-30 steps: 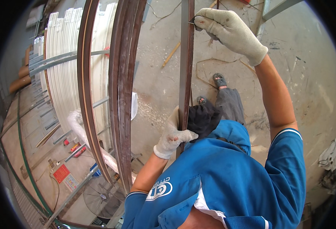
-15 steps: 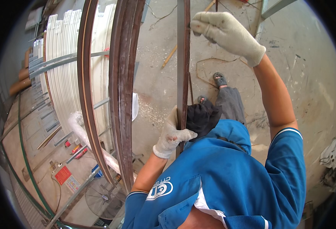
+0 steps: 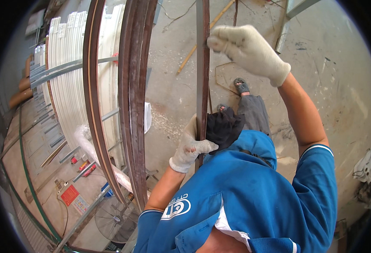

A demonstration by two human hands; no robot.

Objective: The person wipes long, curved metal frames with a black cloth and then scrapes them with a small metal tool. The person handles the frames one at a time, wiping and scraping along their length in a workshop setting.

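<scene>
A long dark brown bar (image 3: 202, 80) with a grey face runs from the top of the view down to my body. My left hand (image 3: 187, 149), in a stained off-white glove, is closed around its lower part. The left thumb reaches across to a bunched black cloth (image 3: 225, 130) against my waist. Higher up, my right hand (image 3: 253, 50), gloved too, has its fingertips at the bar's right edge. Its fingers are stretched out together and bent slightly, not wrapped round the bar. Whether the fingertips press on it is hard to tell.
To the left stand more dark brown bars (image 3: 134, 92) across grey metal rails (image 3: 59, 74). Behind them are stacked white strips (image 3: 67, 63), a plastic-wrapped roll (image 3: 84, 139) and a fan (image 3: 116, 219). A yellowish stick (image 3: 189, 59) lies on the floor (image 3: 320, 97).
My right hand has moved a little toward my body alongside the bar. My left hand keeps its hold on the bar.
</scene>
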